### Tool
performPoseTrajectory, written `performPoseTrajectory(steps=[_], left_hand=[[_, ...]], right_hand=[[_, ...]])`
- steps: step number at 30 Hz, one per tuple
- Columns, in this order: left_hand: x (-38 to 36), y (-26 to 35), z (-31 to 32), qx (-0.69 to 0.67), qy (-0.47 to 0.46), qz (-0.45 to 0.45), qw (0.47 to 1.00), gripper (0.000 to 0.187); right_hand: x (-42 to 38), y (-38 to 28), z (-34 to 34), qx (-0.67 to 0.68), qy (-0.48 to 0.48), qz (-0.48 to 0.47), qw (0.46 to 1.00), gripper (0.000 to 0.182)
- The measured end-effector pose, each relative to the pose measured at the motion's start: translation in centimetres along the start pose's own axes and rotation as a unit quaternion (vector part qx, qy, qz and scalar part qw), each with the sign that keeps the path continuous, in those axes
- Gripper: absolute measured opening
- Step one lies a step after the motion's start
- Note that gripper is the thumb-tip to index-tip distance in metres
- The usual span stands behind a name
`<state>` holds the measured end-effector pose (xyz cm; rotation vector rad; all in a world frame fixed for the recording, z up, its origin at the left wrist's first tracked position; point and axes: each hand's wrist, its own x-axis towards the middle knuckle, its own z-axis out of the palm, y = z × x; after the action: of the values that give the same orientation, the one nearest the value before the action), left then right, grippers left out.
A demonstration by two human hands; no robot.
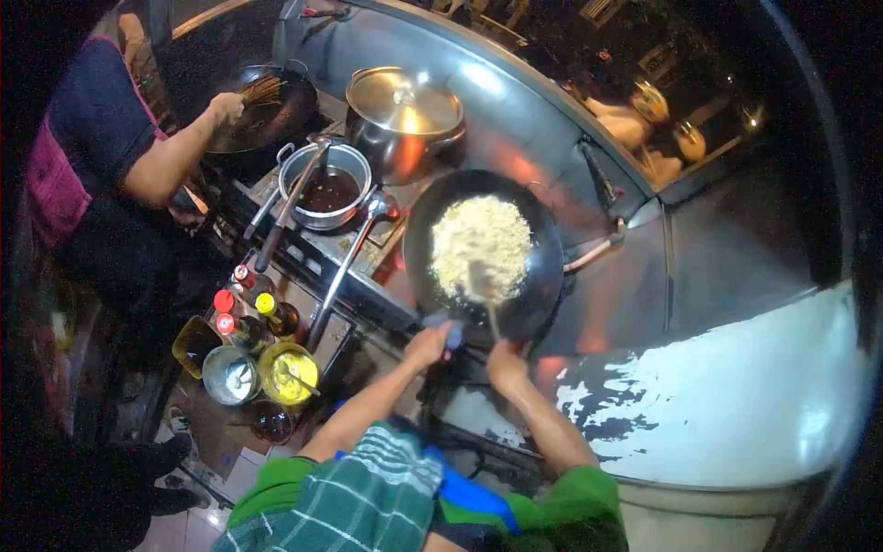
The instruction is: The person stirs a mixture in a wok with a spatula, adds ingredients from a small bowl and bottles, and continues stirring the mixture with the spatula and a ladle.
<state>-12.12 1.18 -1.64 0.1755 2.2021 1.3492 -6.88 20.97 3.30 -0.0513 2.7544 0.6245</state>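
Observation:
A black wok sits on the stove in front of me, with pale fried rice heaped in its middle. My left hand is closed around a blue-grey cloth at the near left rim of the wok. Whether it grips a wok handle under the cloth is hidden. Fingers wrapped round its handle, my right hand holds a wok spatula. The spatula's blade is in the near part of the rice and looks blurred.
Left of the wok are a ladle, a pot of dark liquid and a lidded steel pot. Sauce bottles and a yellow tub stand lower left. Another person's hand works over a second wok.

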Motion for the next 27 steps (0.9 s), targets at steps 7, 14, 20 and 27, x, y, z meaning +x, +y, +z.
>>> performPoseTrajectory(steps=[7,14,20,27], left_hand=[[-0.2,0.2,0.7,0.019,0.005,-0.058,0.998,0.067],[1.1,-0.9,1.2,0.015,0.004,-0.058,0.998,0.069],[1.6,-2.0,1.6,0.022,0.006,-0.047,0.999,0.069],[2.3,-1.2,0.7,-0.022,-0.036,-0.068,0.997,0.070]], right_hand=[[4.7,2.8,-10.2,0.200,-0.057,0.033,0.978,0.045],[6.6,-1.9,-0.7,0.152,0.002,0.033,0.988,0.053],[2.2,3.1,-5.3,0.178,-0.102,0.054,0.977,0.050],[8.5,1.1,-4.2,0.178,0.007,0.089,0.980,0.038]])
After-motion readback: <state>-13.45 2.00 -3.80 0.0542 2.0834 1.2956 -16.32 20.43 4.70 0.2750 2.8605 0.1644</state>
